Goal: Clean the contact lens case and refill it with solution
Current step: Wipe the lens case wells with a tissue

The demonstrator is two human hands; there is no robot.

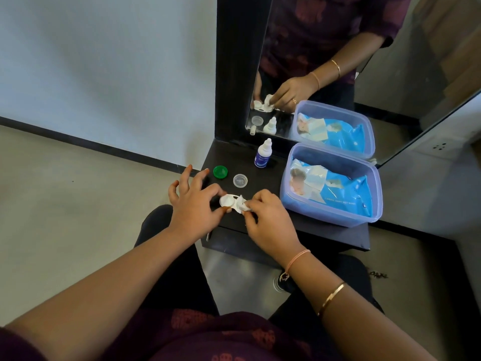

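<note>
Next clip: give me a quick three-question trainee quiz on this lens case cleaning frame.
1. True or false: both caps are off the lens case.
2. What does the right hand press into the case?
A. a small white wipe
B. the solution bottle
C. the green cap
3. Where is the pack of wet wipes?

Key:
1. True; the green cap and clear cap lie on the shelf.
2. A
3. In the blue tub.

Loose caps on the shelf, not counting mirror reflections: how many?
2: a green cap near the shelf's left edge, and a clear cap just right of it, in front of the solution bottle. None looks hidden.
</note>
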